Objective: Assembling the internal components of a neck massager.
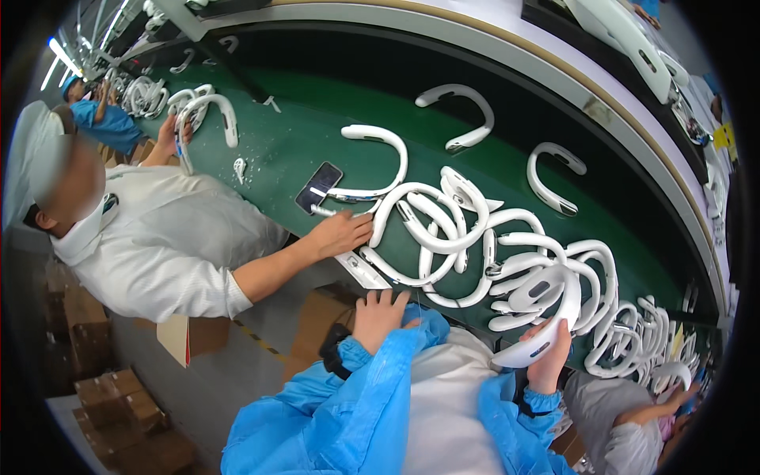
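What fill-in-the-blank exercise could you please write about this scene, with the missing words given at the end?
1. The person's own ____ hand holds a curved white device.
2. The phone lies on a tabletop coloured ____.
3. The person's own sleeves are coloured ____.

Missing words: right; green; blue.

A green-topped table crosses the room, with a raised shelf along its far edge. Past its near edge, cardboard boxes stand on grey floor marked with striped tape. Tube lights glow beyond its left end.
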Motion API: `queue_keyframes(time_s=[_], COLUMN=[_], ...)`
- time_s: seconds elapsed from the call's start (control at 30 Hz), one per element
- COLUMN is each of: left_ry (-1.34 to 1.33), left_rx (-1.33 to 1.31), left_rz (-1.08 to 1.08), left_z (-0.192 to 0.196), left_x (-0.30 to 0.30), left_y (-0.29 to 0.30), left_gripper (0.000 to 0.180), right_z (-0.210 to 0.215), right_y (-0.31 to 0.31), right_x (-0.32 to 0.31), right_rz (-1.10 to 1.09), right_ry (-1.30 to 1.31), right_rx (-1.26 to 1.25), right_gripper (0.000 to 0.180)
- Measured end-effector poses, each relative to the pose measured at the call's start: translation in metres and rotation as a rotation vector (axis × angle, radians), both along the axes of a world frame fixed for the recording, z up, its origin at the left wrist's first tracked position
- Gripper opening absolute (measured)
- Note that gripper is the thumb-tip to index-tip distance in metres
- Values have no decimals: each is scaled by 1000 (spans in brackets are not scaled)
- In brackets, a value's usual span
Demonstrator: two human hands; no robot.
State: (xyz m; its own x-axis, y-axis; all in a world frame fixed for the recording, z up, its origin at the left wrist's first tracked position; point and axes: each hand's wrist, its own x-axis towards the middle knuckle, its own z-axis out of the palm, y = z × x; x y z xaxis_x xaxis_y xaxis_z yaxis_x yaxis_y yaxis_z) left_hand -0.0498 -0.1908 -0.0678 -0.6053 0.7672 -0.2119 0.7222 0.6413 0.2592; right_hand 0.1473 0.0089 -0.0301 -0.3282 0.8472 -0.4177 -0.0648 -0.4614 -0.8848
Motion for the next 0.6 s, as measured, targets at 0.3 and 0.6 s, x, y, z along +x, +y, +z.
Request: queue_keyframes(time_s=[0.3,0.6], left_ry=[-458,-375], left_rx=[-317,-38], left_rz=[545,101], left_z=[-154,-51], left_x=[37,50], left_y=[-120,-34], left_gripper=[41,35], right_z=[-8,-4], right_y=[1,10], right_x=[26,57], right_rz=[180,136], right_ry=[63,268], right_rx=[18,-159], right_gripper=[38,38])
